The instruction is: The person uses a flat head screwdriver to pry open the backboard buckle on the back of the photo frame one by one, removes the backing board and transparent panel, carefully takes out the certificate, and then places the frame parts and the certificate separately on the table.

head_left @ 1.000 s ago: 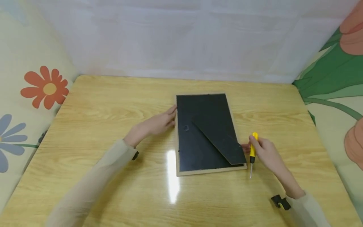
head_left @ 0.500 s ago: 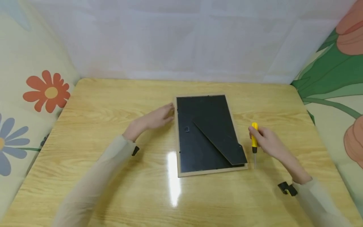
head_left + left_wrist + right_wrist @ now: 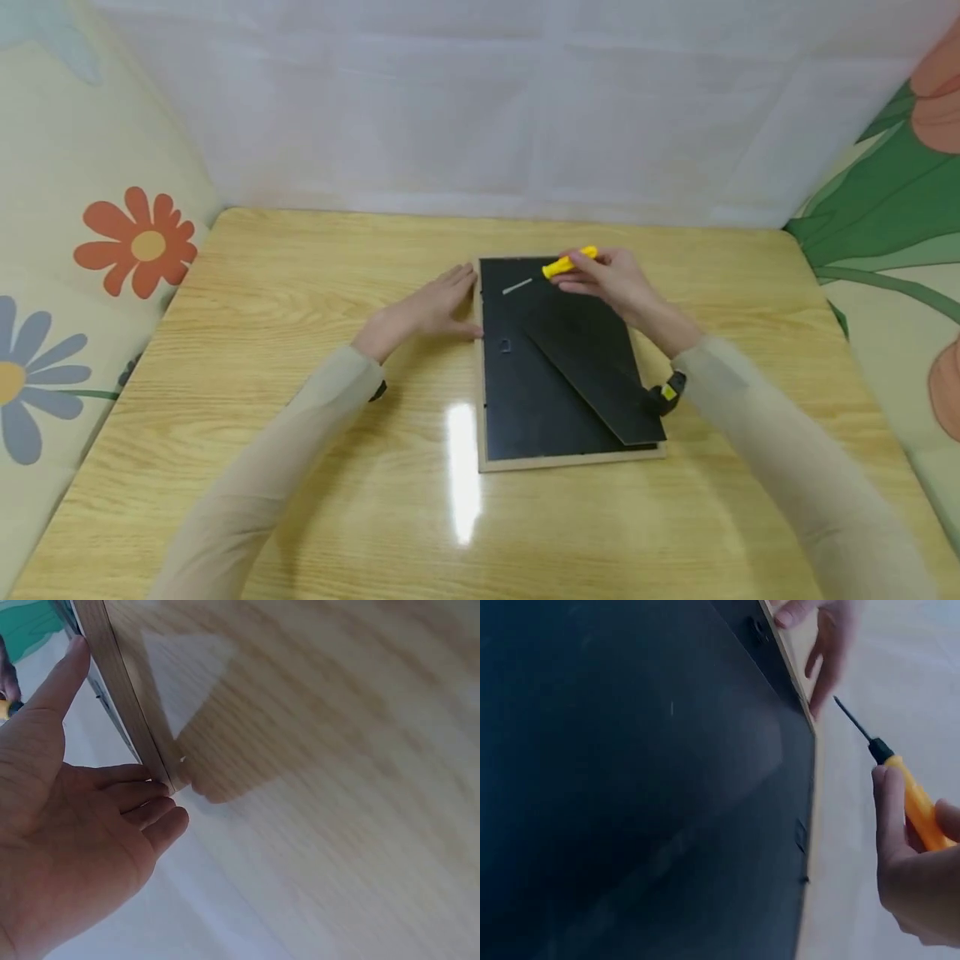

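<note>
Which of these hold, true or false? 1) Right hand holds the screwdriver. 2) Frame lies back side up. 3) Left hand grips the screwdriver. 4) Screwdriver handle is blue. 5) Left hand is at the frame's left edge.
1) True. The right hand holds the screwdriver over the far end of the frame.
2) True. The black backing and its folded stand face up.
3) False. The left hand holds nothing; its fingers lie fairly straight against the frame's edge.
4) False. The handle is yellow, with a thin metal shaft.
5) True. In the left wrist view the fingers touch the wooden edge near its far corner, on the table.
</note>
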{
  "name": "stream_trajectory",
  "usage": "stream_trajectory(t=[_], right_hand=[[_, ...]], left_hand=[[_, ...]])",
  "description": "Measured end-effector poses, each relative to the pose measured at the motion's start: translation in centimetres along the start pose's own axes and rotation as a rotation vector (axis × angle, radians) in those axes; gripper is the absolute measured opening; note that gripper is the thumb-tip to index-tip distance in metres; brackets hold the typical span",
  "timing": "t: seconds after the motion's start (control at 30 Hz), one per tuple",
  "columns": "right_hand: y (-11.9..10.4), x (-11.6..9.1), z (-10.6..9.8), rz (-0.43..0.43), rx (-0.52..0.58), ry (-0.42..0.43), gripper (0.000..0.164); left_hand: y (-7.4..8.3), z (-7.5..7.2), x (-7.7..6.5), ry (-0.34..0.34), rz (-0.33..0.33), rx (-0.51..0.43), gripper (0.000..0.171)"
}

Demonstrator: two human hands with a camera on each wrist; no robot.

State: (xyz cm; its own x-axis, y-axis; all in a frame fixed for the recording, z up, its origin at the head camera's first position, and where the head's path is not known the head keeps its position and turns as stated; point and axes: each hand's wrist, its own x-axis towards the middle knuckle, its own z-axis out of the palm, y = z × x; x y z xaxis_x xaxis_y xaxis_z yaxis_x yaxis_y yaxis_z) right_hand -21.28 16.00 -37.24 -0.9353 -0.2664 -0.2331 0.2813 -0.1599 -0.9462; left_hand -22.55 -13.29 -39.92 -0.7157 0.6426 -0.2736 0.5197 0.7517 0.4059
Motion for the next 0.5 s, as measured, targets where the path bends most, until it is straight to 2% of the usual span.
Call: stream_trajectory(t=[0.1,0.37,0.5], right_hand=[[0.8,1.2,1.1,0.04,0.09,0.037,0.046],[1.5,2.5,2.7,0.115,0.127,0.113,0.044],[1.7,2.6,2.7,0.149,0.132,0.142,0.044]], left_hand=[[0.0,-0.1,0.4,-0.004,0.002,-0.005,0.103],[-0.5,-0.1,0.8,-0.024,0.0,-0.095,0.109],[-0.6,0.0,0.8,-0.034,0.015,-0.096,0.107]])
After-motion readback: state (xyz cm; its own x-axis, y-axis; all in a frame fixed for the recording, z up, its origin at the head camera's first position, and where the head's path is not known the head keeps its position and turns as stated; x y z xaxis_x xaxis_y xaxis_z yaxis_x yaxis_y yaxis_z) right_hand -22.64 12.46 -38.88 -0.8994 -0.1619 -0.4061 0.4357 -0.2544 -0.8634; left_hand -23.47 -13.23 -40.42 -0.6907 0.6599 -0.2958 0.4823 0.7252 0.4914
